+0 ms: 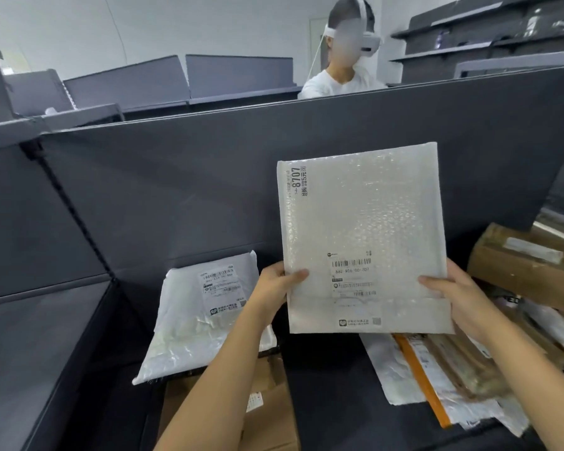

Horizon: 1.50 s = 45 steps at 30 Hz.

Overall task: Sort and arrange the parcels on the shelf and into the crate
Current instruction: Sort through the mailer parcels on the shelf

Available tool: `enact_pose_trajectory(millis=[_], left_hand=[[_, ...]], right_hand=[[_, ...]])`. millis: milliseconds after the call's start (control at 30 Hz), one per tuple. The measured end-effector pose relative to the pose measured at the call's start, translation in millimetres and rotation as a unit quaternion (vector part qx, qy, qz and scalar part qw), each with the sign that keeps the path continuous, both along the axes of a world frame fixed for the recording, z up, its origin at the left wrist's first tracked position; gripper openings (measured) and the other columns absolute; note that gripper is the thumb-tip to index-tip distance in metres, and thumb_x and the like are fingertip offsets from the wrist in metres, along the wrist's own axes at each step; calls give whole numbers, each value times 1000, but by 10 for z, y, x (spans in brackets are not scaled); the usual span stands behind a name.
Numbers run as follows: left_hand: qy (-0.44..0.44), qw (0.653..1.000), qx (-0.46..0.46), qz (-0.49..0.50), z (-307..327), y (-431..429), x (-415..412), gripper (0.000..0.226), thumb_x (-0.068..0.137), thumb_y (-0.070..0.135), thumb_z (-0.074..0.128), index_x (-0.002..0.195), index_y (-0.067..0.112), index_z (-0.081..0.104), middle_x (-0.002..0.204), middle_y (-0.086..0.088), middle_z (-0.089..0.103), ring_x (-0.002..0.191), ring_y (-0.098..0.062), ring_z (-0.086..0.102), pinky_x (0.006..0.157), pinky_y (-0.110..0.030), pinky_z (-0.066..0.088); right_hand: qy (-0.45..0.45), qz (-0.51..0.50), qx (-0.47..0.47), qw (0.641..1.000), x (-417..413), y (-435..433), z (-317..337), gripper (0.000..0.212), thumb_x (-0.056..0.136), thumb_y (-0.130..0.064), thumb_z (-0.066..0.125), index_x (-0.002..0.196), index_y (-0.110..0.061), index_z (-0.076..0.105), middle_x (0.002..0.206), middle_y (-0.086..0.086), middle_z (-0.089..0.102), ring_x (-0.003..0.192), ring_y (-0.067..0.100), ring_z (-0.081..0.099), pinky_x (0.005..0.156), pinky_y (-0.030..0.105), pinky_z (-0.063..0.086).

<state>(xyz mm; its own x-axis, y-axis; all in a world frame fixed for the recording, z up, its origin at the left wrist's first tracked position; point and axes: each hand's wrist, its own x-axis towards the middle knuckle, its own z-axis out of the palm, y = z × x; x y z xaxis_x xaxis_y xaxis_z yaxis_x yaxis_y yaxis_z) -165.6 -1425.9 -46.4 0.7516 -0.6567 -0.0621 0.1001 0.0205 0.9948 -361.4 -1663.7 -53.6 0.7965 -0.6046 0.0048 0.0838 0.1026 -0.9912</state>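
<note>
I hold a white bubble mailer [362,222] upright in front of the dark shelf back panel [183,177]; its label and the number 8707 face me. My left hand [275,288] grips its lower left edge, thumb on the front. My right hand [453,294] grips its lower right edge the same way. A second white padded parcel [196,323] leans on the shelf to the left, resting on a brown cardboard box [271,408].
A heap of parcels lies at the right: a brown taped box [521,258], flat white and brown mailers [437,379] with an orange strip. Dark shelf surface [39,346] spreads to the left. A person in a white shirt with a headset [342,76] stands behind the panel.
</note>
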Motion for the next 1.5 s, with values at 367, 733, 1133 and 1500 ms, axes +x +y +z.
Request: enact_pose_trajectory(millis=[367, 733, 1133, 1500], left_hand=[[0, 992, 60, 110, 47, -164, -41, 33, 94, 10, 51, 126, 7, 46, 103, 0, 60, 100, -19, 59, 83, -29, 48], [51, 951, 269, 143, -295, -505, -430, 88, 90, 22, 55, 152, 20, -8, 156, -13, 9, 131, -33, 37, 105, -38, 35], [75, 892, 445, -9, -1452, -252, -748, 89, 89, 38, 52, 152, 20, -8, 157, -14, -5, 145, -37, 10, 117, -40, 23], [40, 913, 405, -41, -1275, -244, -575, 84, 91, 52, 47, 154, 24, 0, 161, -3, -4, 148, -27, 4, 117, -37, 18]], right_hand=[[-3, 11, -11, 1000, 130, 102, 119, 47, 74, -22, 67, 120, -25, 59, 115, 5, 68, 103, 24, 65, 82, 39, 52], [134, -28, -19, 990, 70, -21, -261, 37, 88, -15, 62, 124, -18, 54, 114, 12, 64, 104, 36, 61, 96, 55, 45], [291, 14, -39, 956, -68, 207, -987, 52, 89, -3, 59, 138, -12, 44, 126, 13, 58, 109, 32, 57, 88, 43, 49], [268, 23, -100, 958, 334, 153, -635, 53, 88, -4, 59, 137, -17, 45, 124, 10, 54, 106, 29, 55, 89, 43, 45]])
